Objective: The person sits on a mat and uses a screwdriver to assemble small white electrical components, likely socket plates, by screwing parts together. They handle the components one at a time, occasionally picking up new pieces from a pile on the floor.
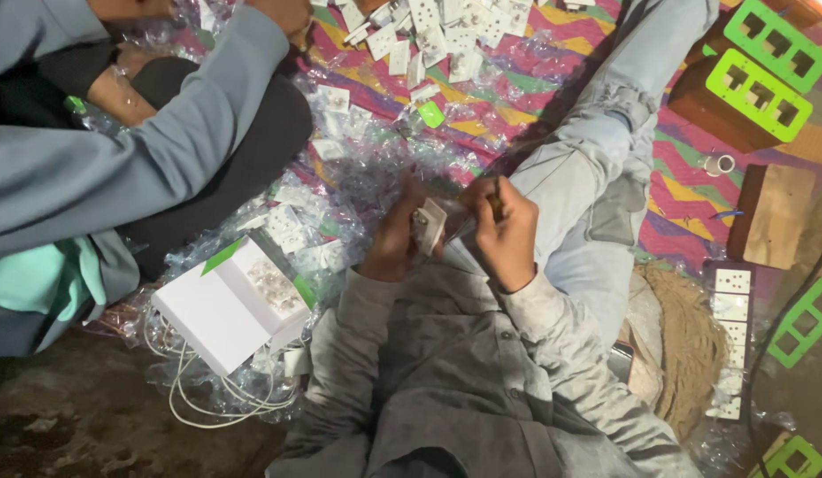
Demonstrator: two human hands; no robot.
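I sit on the floor with my leg in light jeans stretched out. My left hand point(395, 237) grips a small white electrical socket part point(430, 225) in front of my chest. Just to its right, my right hand point(508, 237) is closed around a thin tool with a dark handle point(496, 202), whose tip sits close to the white part. Both hands almost touch over my grey shirt.
An open white box point(236, 305) of socket parts lies at my left over white wires point(207, 389). Clear plastic wrappers point(358, 168) and loose white sockets point(429, 31) cover the striped cloth. Another person in grey sleeves point(119, 150) sits left. Wooden boards with green frames point(754, 93) lie right.
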